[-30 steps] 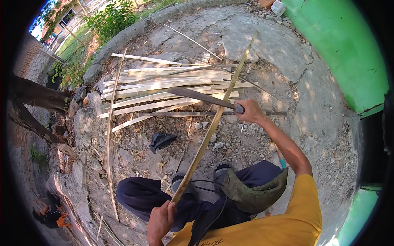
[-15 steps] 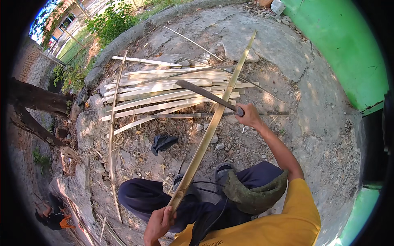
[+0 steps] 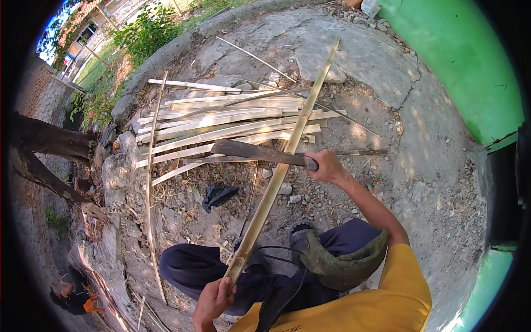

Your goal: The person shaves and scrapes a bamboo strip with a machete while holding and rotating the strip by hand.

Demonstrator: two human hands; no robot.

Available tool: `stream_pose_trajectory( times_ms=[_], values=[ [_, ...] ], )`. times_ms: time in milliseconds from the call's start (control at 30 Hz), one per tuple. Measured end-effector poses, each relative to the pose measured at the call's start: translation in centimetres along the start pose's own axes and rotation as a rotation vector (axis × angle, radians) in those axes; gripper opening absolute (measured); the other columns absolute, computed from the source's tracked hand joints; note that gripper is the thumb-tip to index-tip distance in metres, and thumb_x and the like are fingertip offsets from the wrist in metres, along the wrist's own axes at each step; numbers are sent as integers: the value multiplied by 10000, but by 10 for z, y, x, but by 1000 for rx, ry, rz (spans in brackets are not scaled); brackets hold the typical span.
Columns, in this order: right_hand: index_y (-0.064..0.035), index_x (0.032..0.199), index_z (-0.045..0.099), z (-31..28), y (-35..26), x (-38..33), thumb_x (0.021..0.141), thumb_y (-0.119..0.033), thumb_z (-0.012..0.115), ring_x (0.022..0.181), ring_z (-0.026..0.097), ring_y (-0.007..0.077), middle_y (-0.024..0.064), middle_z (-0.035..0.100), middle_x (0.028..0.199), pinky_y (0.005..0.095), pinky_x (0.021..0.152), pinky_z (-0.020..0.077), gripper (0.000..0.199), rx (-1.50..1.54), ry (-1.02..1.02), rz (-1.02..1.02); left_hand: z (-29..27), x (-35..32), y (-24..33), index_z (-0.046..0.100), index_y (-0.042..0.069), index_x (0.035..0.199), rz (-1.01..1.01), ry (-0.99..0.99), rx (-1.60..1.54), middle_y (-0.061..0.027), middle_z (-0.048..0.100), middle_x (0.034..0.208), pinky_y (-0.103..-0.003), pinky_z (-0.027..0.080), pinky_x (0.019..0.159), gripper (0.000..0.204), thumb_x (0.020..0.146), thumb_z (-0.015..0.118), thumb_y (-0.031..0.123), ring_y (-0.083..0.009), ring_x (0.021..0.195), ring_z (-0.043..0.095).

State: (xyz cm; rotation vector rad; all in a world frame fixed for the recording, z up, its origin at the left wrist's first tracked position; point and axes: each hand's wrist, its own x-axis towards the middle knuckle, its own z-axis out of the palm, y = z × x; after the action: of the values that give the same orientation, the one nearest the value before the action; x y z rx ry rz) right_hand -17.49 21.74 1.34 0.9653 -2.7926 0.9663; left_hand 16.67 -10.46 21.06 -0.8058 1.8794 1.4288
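Lettering: dark, cut off at the view's lower edge | Bearer: yellow shirt | Legibility: no text readable

A hand could pass over the ground between the right hand and the green wall along its right edge. Leftward, the long strip and the knife crossing it bar the way; beyond lies the strip pile.

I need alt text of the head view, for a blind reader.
A person's right hand holds a broad knife across a long bamboo strip, whose near end the left hand grips. Pale strips lie piled beyond, on rough ground.
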Motion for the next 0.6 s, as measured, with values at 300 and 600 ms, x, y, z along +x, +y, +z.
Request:
stream_pose_trajectory(
  times_ms=[300,600],
  values=[
    [-92,867,659,11,72,38,801,-222,702,709,667,428,182,661,699,505,644,514,152,-70,185,298,-2,2,-16,615,35,936,10,-48,-190,29,511,673,-223,319,487,441,1139,425,379,-41,539,420],
    [-90,954,714,-12,41,56,778,-242,702,784,697,402,164,717,794,476,707,538,233,37,174,391,-43,-24,33,78,-10,1639,525,-94,-392,-360,395,1539,-328,616,598,1101,923,772,458,-352,775,754]
  ],
)
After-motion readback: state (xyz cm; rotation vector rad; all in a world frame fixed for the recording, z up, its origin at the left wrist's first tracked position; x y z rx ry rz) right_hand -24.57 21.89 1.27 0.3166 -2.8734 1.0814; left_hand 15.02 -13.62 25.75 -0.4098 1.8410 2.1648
